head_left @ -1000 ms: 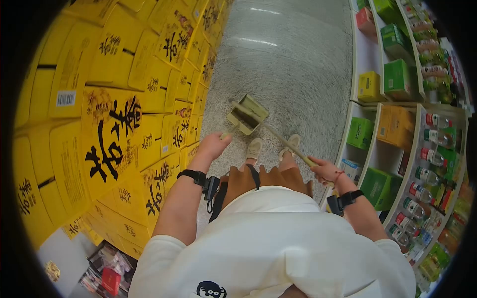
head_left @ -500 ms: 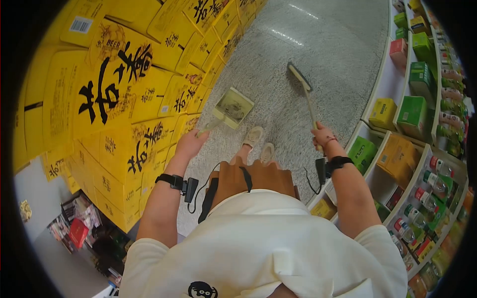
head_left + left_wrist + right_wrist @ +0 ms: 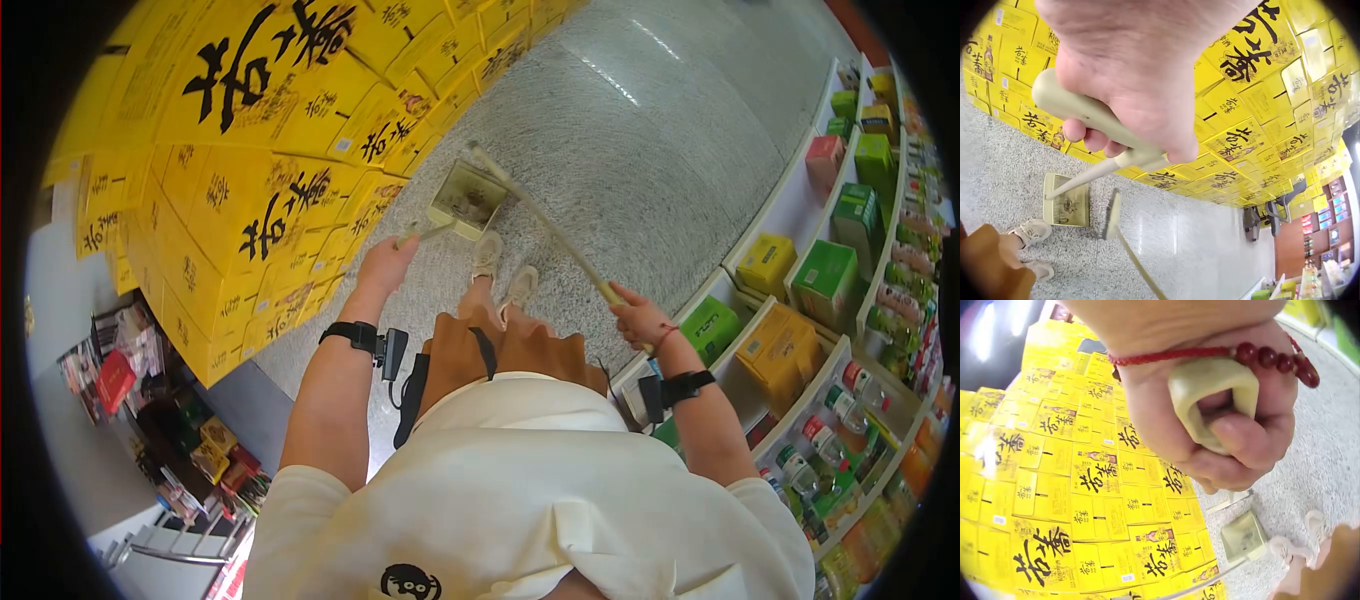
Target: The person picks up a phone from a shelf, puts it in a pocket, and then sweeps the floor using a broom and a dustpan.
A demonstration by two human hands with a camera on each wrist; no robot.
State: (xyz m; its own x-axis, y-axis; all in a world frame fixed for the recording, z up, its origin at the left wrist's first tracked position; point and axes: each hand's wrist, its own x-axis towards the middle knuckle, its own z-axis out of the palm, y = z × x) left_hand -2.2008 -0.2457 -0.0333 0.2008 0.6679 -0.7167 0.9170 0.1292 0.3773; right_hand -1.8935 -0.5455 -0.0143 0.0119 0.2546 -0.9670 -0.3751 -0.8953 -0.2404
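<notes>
My left hand (image 3: pixel 385 265) grips the thick pale-green handle (image 3: pixel 1082 112) of a dustpan (image 3: pixel 468 200). The pan lies at floor level in front of my feet, with dark debris (image 3: pixel 1074 206) in it. A broom (image 3: pixel 545 220) slants down from my right hand (image 3: pixel 640 318), whose fingers wrap its upper handle. The ring-shaped handle end (image 3: pixel 1185 397) shows against the palm in the right wrist view. Down at the floor, the bristled broom head (image 3: pixel 1112 215) stands just off the pan's open edge.
Stacked yellow cartons (image 3: pixel 290 210) wall the left side. Shelves with boxes (image 3: pixel 780 350) and bottles line the right side. My shoes (image 3: pixel 487 255) stand close behind the dustpan. Speckled grey floor (image 3: pixel 620 170) runs ahead between cartons and shelves.
The broom head swung out to the right, away from the dustpan, then came back left beside it. The dustpan shifted a little left, and the head view turned.
</notes>
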